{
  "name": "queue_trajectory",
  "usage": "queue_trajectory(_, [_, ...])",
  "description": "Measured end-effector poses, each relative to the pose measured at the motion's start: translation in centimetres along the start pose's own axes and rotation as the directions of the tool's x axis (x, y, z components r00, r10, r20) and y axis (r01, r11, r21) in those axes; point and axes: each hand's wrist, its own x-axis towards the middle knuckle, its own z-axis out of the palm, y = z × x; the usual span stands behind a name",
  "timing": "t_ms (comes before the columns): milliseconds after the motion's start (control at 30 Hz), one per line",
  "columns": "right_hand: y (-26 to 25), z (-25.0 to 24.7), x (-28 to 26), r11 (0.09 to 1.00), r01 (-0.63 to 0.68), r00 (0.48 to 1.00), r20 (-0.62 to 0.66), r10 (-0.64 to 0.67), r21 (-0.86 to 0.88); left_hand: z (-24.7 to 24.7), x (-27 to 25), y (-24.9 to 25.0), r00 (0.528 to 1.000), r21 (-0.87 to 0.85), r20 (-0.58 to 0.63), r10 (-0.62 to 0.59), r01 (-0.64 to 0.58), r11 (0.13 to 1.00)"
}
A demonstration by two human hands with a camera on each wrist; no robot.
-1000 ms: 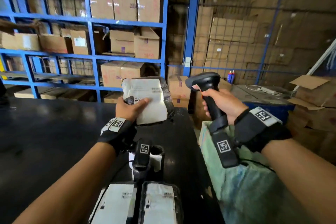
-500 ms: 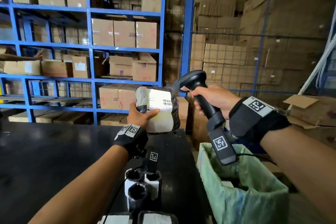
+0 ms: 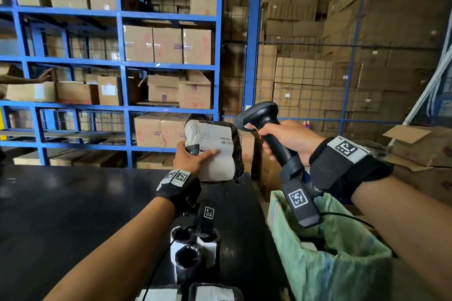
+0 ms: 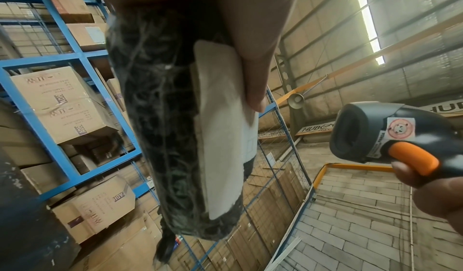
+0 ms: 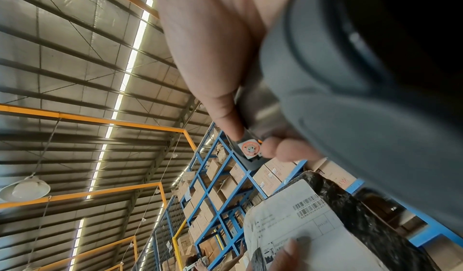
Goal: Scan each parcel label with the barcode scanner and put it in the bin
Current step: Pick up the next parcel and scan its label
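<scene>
1. I noted blue shelving (image 3: 168, 63) with cartons behind the black desk (image 3: 61, 215); a green bin (image 3: 330, 264) stood right of it, below the scanner.
2. Left hand (image 3: 193, 159) gripped the parcel (image 3: 215, 151) upright above the desk, label facing me.
3. Right hand (image 3: 291, 140) clenched the barcode scanner (image 3: 264, 117), aimed at the label, just beside it.

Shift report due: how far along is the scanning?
Done: unclear; the green bag holds something, mostly hidden. In hand: the left hand holds a parcel label up, and the right hand aims the scanner at it. Left: two more parcels wait on the black table.
</scene>
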Motion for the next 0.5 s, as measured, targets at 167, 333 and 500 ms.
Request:
queue_trajectory(167, [2.3,0.0,0.2,0.999,-0.022,1.0,-0.006,0.022,0.026,-0.7,-0.5,-0.6,0.999,-0.004,0.047,-0.001,0.002,1.0])
queue_trajectory(333, [11.4,0.7,0.5,0.97,-0.176,0.969,-0.147,0.201,0.168,-3.0,-4.2,-6.0,0.979,-0.035,0.119,-0.163,0.168,0.985])
queue_trajectory(500, [26.6,3.3,0.0,0.878,-0.478,0.856,-0.212,0.472,0.025,-6.2,-9.1,-12.2,0.933,-0.038,0.09,-0.348,0.352,0.935])
